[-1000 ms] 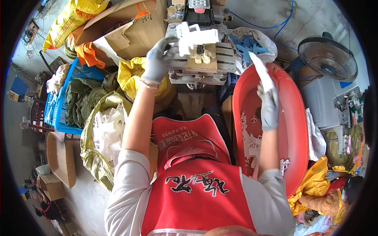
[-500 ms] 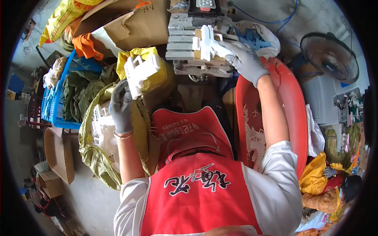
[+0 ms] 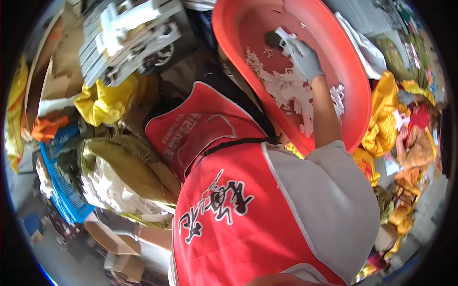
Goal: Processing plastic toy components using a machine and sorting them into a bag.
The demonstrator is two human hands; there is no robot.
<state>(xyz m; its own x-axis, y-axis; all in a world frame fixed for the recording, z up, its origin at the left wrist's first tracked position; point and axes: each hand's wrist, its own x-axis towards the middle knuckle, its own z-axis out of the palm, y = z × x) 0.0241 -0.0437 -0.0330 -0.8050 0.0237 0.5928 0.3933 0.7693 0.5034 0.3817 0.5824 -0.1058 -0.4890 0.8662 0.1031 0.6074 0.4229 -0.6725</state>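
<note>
head view: right hand point(image 3: 306, 59), partly curled, pinches white piece point(image 3: 282, 36) at its fingertips; left hand point(image 3: 125, 227), grip unclear.

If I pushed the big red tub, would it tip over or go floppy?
The tub probably won't tip easily, being long and wide. It's likely stiff, since it holds a smooth curve. The white bits inside, lying jumbled, might slide.

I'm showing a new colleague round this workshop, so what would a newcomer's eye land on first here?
Probably the big red tub at the upper right, with white pieces strewn inside and the gloved right hand over it. Next would likely be the bright red apron across the middle and bottom. After that, perhaps the olive sack at the left, with white parts showing in it.
</note>
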